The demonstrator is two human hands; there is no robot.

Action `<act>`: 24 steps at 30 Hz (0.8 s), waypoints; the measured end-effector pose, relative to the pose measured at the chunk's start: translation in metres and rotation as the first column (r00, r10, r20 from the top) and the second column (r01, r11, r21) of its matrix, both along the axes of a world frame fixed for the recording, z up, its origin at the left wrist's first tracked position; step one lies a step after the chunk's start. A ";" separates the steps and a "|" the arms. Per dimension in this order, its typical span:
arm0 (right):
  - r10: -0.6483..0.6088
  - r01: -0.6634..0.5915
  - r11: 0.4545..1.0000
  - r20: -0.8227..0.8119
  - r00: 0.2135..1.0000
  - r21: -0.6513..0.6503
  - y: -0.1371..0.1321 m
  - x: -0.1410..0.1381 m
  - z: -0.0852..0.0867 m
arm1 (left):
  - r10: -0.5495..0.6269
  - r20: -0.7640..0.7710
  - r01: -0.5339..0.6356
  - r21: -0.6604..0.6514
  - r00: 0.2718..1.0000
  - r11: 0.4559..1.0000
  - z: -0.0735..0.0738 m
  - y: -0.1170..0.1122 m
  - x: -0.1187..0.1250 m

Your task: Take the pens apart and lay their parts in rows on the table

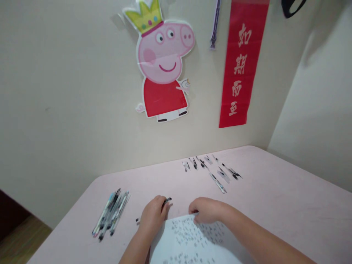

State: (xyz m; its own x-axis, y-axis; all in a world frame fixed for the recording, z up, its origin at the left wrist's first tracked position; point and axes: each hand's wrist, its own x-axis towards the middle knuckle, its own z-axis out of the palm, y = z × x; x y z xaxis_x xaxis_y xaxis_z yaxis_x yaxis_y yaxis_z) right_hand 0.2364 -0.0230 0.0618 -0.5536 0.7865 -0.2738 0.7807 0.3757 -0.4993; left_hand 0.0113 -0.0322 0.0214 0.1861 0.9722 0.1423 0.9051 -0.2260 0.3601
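Note:
My left hand (pixel 154 214) is closed around a pen (pixel 167 200), whose dark end sticks out past the thumb. Another dark tip (pixel 137 220) shows on the other side of this hand; whether it belongs to the same pen I cannot tell. My right hand (pixel 205 210), a little way off to the right, has its fingers pinched together. A small dark piece (pixel 195 211) shows at those fingers, too hidden to name. Below both hands lies a white sheet of paper (pixel 189 242) covered in handwriting, partly under my right wrist.
Several pens (pixel 111 212) lie in a bundle on the left of the pink table (pixel 275 205). At the back, pen parts are spread in rows, with one pen (pixel 218 183) in front. A cartoon pig cutout (pixel 165 95) and a red banner (pixel 242 73) hang on the wall.

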 end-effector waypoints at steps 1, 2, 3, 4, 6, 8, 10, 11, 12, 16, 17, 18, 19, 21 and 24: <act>-0.004 0.004 1.000 -0.012 1.000 0.014 0.002 0.000 0.000 | -0.011 0.021 0.010 0.006 1.000 1.000 0.000 0.000 0.000; -0.016 0.017 0.999 -0.029 0.999 0.043 0.004 0.000 0.000 | -0.024 0.044 0.024 0.010 0.999 1.000 0.000 0.000 0.001; -0.038 0.042 0.996 -0.057 0.998 0.082 0.006 -0.002 -0.001 | -0.040 0.067 0.039 0.014 0.997 0.999 0.000 0.000 0.001; -0.068 0.079 0.990 -0.098 0.993 0.120 0.008 -0.005 -0.003 | -0.055 0.086 0.053 0.017 0.995 0.998 -0.001 0.001 0.002; -0.144 0.177 0.971 -0.201 0.969 0.158 0.013 -0.013 -0.010 | -0.074 0.105 0.073 0.014 0.992 0.997 -0.001 0.001 0.004; -0.199 0.251 0.958 -0.311 0.929 0.137 0.015 -0.024 -0.021 | -0.081 0.105 0.081 0.009 0.991 0.997 -0.002 0.001 0.005; -0.196 0.277 0.952 -0.433 0.880 0.133 0.016 -0.035 -0.033 | -0.097 0.098 0.097 0.001 0.991 0.995 -0.003 0.001 0.007; -0.189 0.283 0.950 -0.481 0.856 0.130 0.015 -0.039 -0.039 | -0.105 0.093 0.106 -0.006 0.990 0.994 -0.004 0.001 0.007; -0.184 0.291 0.948 -0.523 0.832 0.131 0.014 -0.042 -0.045 | -0.112 0.088 0.113 -0.015 0.990 0.993 -0.004 0.001 0.008; -0.159 0.303 0.942 -0.599 0.785 0.147 0.014 -0.044 -0.063 | -0.126 0.059 0.128 -0.036 0.990 0.991 -0.004 0.001 0.009; -0.155 0.294 0.945 -0.601 0.784 0.140 0.015 -0.043 -0.066 | -0.134 0.054 0.136 -0.038 0.990 0.990 -0.005 0.001 0.010; -0.154 0.283 0.951 -0.604 0.782 0.124 0.016 -0.042 -0.068 | -0.142 0.048 0.144 -0.041 0.989 0.989 -0.005 0.002 0.010; -0.157 0.272 0.957 -0.609 0.778 0.100 0.018 -0.041 -0.071 | -0.150 0.044 0.152 -0.045 0.988 0.987 -0.005 0.003 0.011; -0.178 0.263 0.964 -0.629 0.757 0.045 0.021 -0.039 -0.074 | -0.160 0.037 0.162 -0.052 0.986 0.985 -0.006 0.004 0.012; -0.180 0.255 0.967 -0.648 0.740 0.023 0.025 -0.039 -0.079 | -0.154 0.019 0.155 -0.071 0.988 0.985 -0.006 0.003 0.014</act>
State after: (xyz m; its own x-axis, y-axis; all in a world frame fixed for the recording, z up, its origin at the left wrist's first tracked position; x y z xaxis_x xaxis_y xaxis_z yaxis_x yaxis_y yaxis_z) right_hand 0.1972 0.0024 -0.0176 -0.3796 0.9097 0.1686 0.3623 0.3139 -0.8776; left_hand 0.0249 -0.0288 0.0157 0.3334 0.9397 0.0766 0.8562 -0.3358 0.3928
